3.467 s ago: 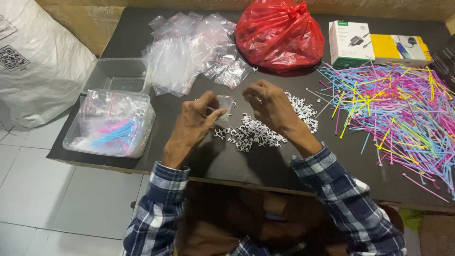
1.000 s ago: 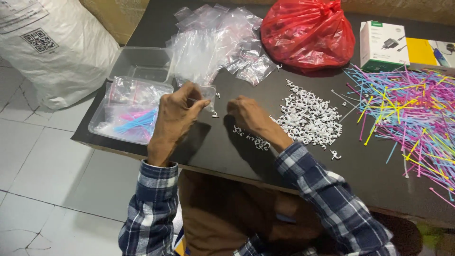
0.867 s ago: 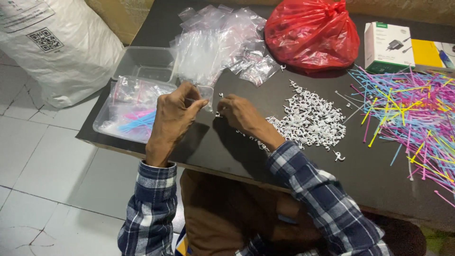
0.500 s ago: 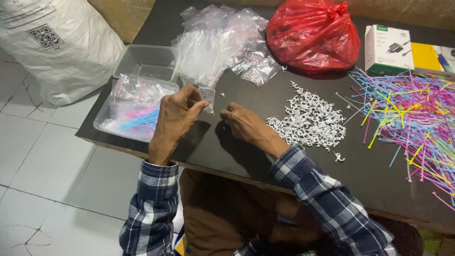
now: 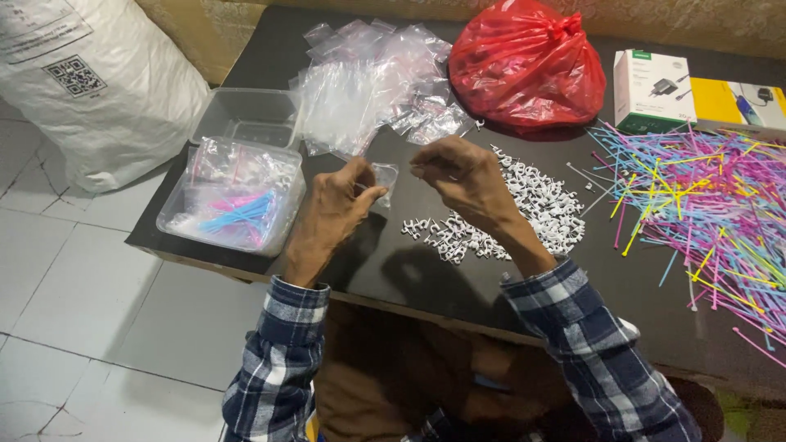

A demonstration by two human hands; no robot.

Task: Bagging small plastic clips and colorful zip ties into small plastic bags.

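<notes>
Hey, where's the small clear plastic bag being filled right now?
In the head view, the small clear bag is pinched in the left hand, raised just above the dark table, left of the pile of white cable clips and facing the right hand.

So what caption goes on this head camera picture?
Left hand holds a small clear bag; right hand is raised over white clips.

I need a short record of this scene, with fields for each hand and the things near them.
left hand: holds small clear bag
right hand: raised beside the bag, fingertips pinched
under hands: white clips in a pile on black table
left side: plastic tubs with filled bags
right side: coloured cable ties
back: red bag, empty clear bags
</notes>
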